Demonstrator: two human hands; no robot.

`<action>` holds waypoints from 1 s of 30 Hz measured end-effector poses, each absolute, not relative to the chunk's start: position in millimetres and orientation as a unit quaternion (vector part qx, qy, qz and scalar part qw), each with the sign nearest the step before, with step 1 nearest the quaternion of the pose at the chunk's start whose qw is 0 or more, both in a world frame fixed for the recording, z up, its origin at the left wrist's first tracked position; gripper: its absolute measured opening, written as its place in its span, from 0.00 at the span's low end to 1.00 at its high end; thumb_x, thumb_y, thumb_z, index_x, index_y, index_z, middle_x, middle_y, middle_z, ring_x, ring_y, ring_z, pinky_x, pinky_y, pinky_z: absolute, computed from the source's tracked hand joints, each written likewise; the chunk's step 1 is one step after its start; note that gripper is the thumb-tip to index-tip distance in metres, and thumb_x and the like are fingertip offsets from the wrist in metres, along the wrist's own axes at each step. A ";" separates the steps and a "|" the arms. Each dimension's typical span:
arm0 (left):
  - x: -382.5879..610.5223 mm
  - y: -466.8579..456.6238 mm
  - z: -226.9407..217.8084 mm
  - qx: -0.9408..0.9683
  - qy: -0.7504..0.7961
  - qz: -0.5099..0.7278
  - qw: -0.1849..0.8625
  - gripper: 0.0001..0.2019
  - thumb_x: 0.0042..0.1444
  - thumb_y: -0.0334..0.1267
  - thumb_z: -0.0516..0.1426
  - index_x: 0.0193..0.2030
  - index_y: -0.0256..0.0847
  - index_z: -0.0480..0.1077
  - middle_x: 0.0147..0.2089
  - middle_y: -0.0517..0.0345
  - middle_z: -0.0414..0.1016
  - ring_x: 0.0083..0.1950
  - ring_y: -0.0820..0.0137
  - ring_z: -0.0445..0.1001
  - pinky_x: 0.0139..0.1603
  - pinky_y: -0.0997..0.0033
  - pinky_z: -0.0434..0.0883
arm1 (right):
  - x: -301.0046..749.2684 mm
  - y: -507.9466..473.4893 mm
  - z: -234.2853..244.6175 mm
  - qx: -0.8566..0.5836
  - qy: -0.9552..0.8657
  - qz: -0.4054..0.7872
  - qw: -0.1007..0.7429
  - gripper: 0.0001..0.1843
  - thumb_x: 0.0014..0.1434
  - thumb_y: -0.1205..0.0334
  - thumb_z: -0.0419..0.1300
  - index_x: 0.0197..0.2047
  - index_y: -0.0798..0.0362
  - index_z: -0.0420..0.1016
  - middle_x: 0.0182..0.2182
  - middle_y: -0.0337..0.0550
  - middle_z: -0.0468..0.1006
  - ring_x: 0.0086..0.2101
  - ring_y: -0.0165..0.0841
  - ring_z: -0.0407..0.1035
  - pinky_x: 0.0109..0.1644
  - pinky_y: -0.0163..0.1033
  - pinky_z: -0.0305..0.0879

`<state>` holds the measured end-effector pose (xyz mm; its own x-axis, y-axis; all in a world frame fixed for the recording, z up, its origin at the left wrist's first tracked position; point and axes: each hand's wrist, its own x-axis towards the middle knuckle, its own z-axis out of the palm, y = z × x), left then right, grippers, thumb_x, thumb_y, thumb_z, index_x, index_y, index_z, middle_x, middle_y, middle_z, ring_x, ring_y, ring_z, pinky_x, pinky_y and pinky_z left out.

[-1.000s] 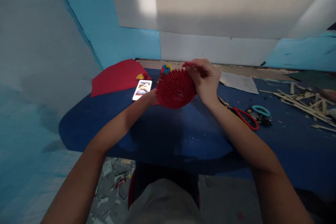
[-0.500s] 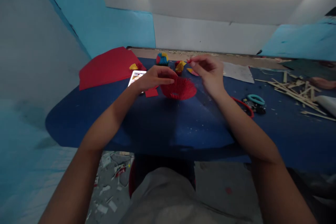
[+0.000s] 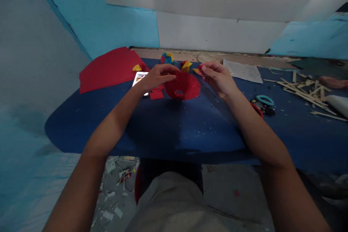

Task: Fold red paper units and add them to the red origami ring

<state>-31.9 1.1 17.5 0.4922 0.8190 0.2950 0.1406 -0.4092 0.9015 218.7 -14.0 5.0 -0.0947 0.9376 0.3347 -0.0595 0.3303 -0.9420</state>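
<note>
Since a second earlier, the spiky red paper ring (image 3: 182, 85) had come down from being held up on edge in both hands and sat on the dark blue table (image 3: 168, 127), its hollow centre tipped toward the camera. The right hand (image 3: 219, 78) had let go of it and drawn slightly to the right.

The left hand (image 3: 157, 77) reached forward, palm down, fingers extended and resting on the ring's upper left rim, not clenched. The right hand hovered just beside the ring's right edge, thumb and forefinger pinching a small red paper piece (image 3: 201, 68).

A white phone (image 3: 139, 78) lay partly under the left hand, with small red scraps (image 3: 156, 94) beside it. A red paper sheet (image 3: 108, 68) lay to the left. Teal-handled scissors (image 3: 264, 100) lay near the right forearm.
</note>
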 end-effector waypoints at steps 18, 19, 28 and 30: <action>-24.7 16.6 4.6 0.555 0.322 0.444 0.625 0.10 0.47 0.27 0.55 0.36 0.40 0.71 0.33 0.60 0.72 0.32 0.74 0.71 0.38 0.71 0.69 | 219.7 -15.3 0.7 -0.344 -0.674 0.433 0.490 0.18 0.39 0.52 0.77 0.30 0.52 0.81 0.27 0.38 0.80 0.28 0.27 0.72 0.34 0.36 0.70; -22.7 16.0 3.0 0.553 0.324 0.444 0.626 0.10 0.46 0.27 0.54 0.35 0.40 0.70 0.31 0.61 0.71 0.31 0.74 0.70 0.36 0.72 0.67 | 219.6 -16.1 1.2 -0.340 -0.683 0.426 0.486 0.17 0.40 0.51 0.77 0.30 0.52 0.81 0.27 0.38 0.80 0.28 0.27 0.71 0.34 0.36 0.70; -18.1 2.8 5.7 0.651 0.321 0.410 0.552 0.10 0.45 0.32 0.55 0.36 0.38 0.72 0.34 0.58 0.73 0.36 0.69 0.72 0.42 0.67 0.68 | 216.3 -27.0 6.4 -0.345 -0.726 0.365 0.469 0.14 0.44 0.52 0.75 0.31 0.51 0.82 0.27 0.37 0.80 0.27 0.27 0.70 0.32 0.36 0.68; -17.5 -2.8 8.2 0.696 0.317 0.409 0.498 0.12 0.47 0.38 0.61 0.39 0.38 0.74 0.37 0.56 0.75 0.40 0.67 0.73 0.46 0.64 0.69 | 212.6 -29.3 7.3 -0.345 -0.723 0.367 0.472 0.14 0.44 0.52 0.75 0.31 0.51 0.82 0.27 0.38 0.81 0.27 0.28 0.71 0.34 0.37 0.69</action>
<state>-17.5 -2.8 8.2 0.4635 0.8490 0.2536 0.0340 -0.3030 0.9524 212.6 -29.3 7.3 -0.3151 0.8461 0.4299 0.1534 0.4924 -0.8567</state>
